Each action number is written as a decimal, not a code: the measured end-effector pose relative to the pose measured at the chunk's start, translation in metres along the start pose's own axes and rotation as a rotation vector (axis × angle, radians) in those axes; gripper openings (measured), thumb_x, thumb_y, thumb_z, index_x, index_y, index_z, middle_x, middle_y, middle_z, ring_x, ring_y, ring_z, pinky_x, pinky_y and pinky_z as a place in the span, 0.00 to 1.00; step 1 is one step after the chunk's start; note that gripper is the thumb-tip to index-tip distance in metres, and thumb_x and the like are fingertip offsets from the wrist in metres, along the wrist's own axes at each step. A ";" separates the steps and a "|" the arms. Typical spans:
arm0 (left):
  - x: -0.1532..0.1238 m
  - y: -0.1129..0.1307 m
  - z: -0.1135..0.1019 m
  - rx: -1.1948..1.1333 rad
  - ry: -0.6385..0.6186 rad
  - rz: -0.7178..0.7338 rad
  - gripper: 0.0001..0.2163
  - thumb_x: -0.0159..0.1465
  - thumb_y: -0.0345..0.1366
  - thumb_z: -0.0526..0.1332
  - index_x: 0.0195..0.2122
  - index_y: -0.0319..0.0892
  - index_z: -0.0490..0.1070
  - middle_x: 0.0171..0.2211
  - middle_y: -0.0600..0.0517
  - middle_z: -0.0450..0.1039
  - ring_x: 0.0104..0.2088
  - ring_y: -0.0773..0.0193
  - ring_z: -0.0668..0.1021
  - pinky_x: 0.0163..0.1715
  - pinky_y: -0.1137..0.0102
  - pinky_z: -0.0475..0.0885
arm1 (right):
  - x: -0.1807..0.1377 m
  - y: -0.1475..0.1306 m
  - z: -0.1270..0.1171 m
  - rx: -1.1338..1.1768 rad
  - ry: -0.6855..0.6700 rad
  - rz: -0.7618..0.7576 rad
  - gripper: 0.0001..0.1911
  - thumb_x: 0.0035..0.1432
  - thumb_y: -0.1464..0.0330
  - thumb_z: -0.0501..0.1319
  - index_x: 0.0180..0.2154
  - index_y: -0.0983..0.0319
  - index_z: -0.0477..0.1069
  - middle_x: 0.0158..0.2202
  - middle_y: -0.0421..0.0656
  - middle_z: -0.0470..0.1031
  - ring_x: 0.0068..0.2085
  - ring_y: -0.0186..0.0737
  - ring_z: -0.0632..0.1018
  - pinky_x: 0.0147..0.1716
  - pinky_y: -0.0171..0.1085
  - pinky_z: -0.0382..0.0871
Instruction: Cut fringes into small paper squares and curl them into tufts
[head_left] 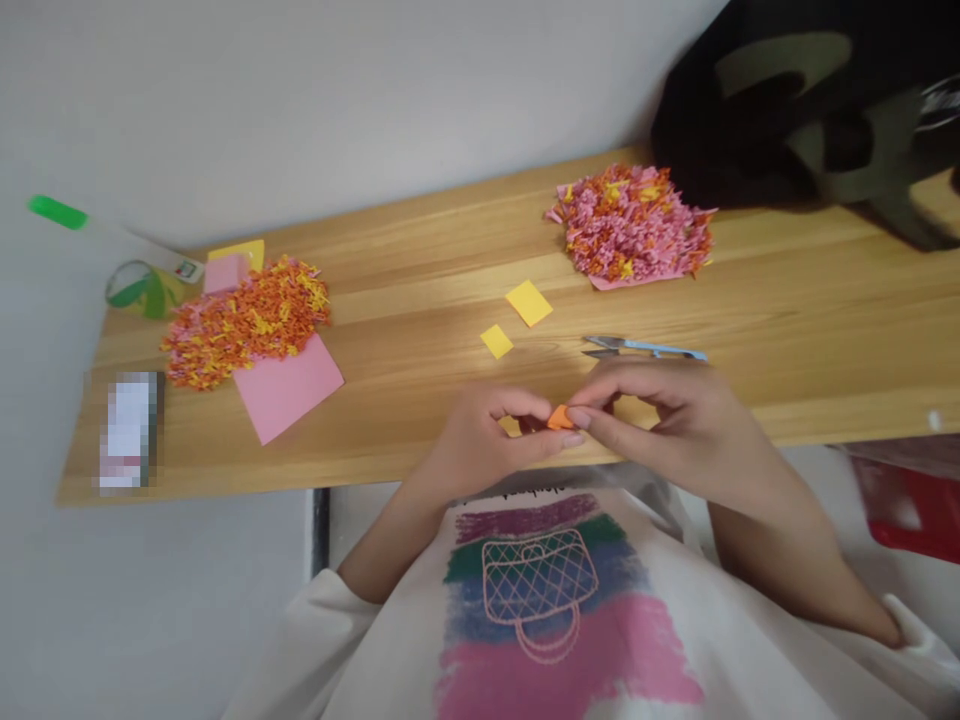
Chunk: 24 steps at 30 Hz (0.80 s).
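Between both sets of fingertips is a small folded piece of orange paper (560,417), just above the table's front edge. My left hand (491,435) pinches its left side with thumb and finger. From the right, my right hand (667,420) pinches it too, the thumb lying across the paper. Beyond the hands lie two yellow paper squares, a smaller one (496,342) and a larger one (529,303). Thread snips (645,348) with blue handles rest behind my right hand, their blades pointing left.
A heap of pink and orange folded paper pieces (634,225) sits at the back right. Another heap (251,320) is on the left, by a pink sheet (289,388), a phone (129,430) and a tape roll (142,290). A black bag (750,120) stands at the far right.
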<state>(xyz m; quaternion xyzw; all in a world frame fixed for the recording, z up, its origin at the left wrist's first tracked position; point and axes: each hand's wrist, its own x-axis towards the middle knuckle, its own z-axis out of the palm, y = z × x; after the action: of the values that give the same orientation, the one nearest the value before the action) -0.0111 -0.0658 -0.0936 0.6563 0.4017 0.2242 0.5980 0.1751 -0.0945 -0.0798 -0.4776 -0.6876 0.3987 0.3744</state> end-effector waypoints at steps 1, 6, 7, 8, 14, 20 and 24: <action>0.000 0.000 0.000 0.010 0.004 0.003 0.12 0.55 0.41 0.69 0.21 0.37 0.75 0.18 0.55 0.67 0.22 0.72 0.66 0.22 0.76 0.59 | 0.000 0.000 0.000 0.003 -0.002 0.005 0.04 0.56 0.72 0.64 0.28 0.61 0.75 0.24 0.37 0.76 0.25 0.30 0.74 0.25 0.30 0.67; 0.000 0.000 0.000 0.023 0.021 0.017 0.14 0.55 0.43 0.68 0.20 0.38 0.73 0.18 0.54 0.68 0.22 0.71 0.67 0.22 0.75 0.61 | 0.001 -0.001 0.001 0.021 -0.014 0.022 0.04 0.57 0.71 0.64 0.29 0.61 0.75 0.25 0.37 0.76 0.26 0.31 0.74 0.26 0.31 0.67; 0.000 0.001 0.000 0.025 0.024 0.014 0.15 0.55 0.43 0.68 0.19 0.38 0.73 0.18 0.54 0.69 0.22 0.71 0.67 0.22 0.75 0.61 | 0.001 -0.001 0.002 0.023 -0.017 0.023 0.04 0.57 0.71 0.64 0.29 0.60 0.75 0.25 0.37 0.76 0.26 0.31 0.74 0.26 0.31 0.68; 0.000 0.001 0.000 0.027 0.027 0.011 0.15 0.54 0.44 0.69 0.19 0.38 0.73 0.17 0.54 0.69 0.21 0.71 0.67 0.21 0.75 0.61 | 0.001 -0.001 0.002 0.024 -0.018 0.025 0.05 0.57 0.71 0.64 0.28 0.60 0.75 0.25 0.37 0.76 0.26 0.31 0.74 0.26 0.31 0.68; 0.000 0.003 0.000 0.058 0.032 0.026 0.17 0.54 0.44 0.69 0.17 0.37 0.71 0.16 0.55 0.66 0.20 0.73 0.65 0.19 0.75 0.58 | 0.003 -0.001 0.002 0.044 -0.030 0.037 0.05 0.56 0.71 0.63 0.27 0.61 0.75 0.23 0.37 0.76 0.24 0.31 0.73 0.24 0.31 0.66; -0.001 0.000 -0.003 0.165 0.036 0.150 0.11 0.55 0.40 0.70 0.22 0.38 0.76 0.18 0.55 0.72 0.21 0.72 0.70 0.21 0.76 0.62 | 0.002 0.000 0.002 0.127 -0.010 0.115 0.07 0.56 0.67 0.65 0.26 0.62 0.76 0.22 0.38 0.75 0.24 0.31 0.73 0.23 0.31 0.66; -0.002 -0.009 -0.006 0.181 0.165 0.253 0.11 0.54 0.36 0.71 0.38 0.41 0.77 0.31 0.52 0.81 0.29 0.68 0.79 0.29 0.75 0.70 | 0.003 0.003 0.001 0.227 0.050 0.246 0.09 0.52 0.64 0.68 0.24 0.62 0.75 0.19 0.38 0.72 0.21 0.30 0.70 0.20 0.31 0.63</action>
<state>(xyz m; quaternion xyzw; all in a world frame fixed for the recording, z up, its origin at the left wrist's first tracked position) -0.0191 -0.0645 -0.1005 0.7322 0.3821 0.3135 0.4686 0.1747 -0.0916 -0.0820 -0.5227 -0.5647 0.5048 0.3912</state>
